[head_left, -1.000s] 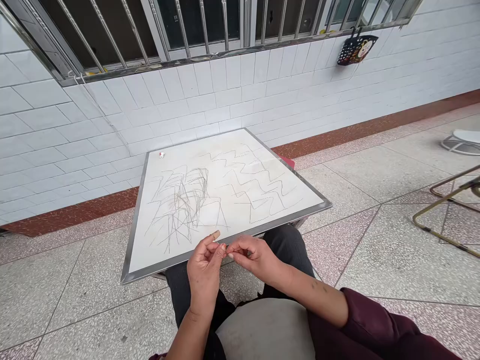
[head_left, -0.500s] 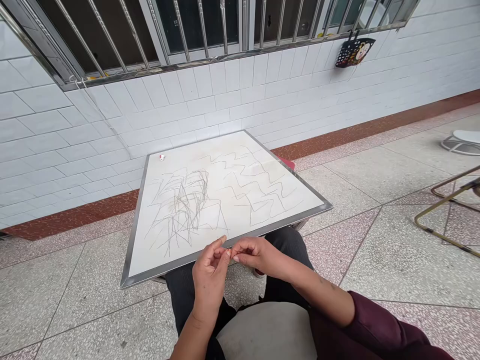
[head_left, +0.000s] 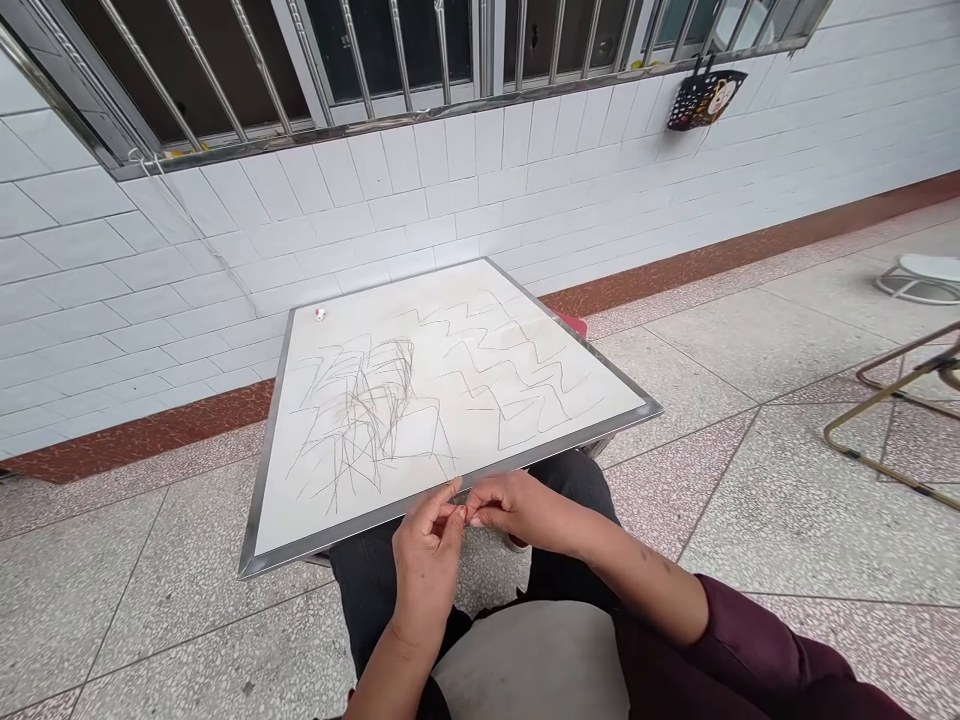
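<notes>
My left hand [head_left: 427,572] and right hand [head_left: 517,506] pinch together at the framed whiteboard [head_left: 360,312].
Fingertips [head_left: 474,514] closed; anything held is too small to tell.

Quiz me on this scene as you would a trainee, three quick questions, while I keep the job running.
1. True or false: the fingertips of the left hand and right hand meet near the front edge of the metal-framed white board.
2. Multiple choice: what covers the board's right half? A) zigzag lines B) printed text C) a ruled grid
3. What hangs from the window frame above the tiled wall?

Key: 1 true; 2 A; 3 a small black basket.
</notes>
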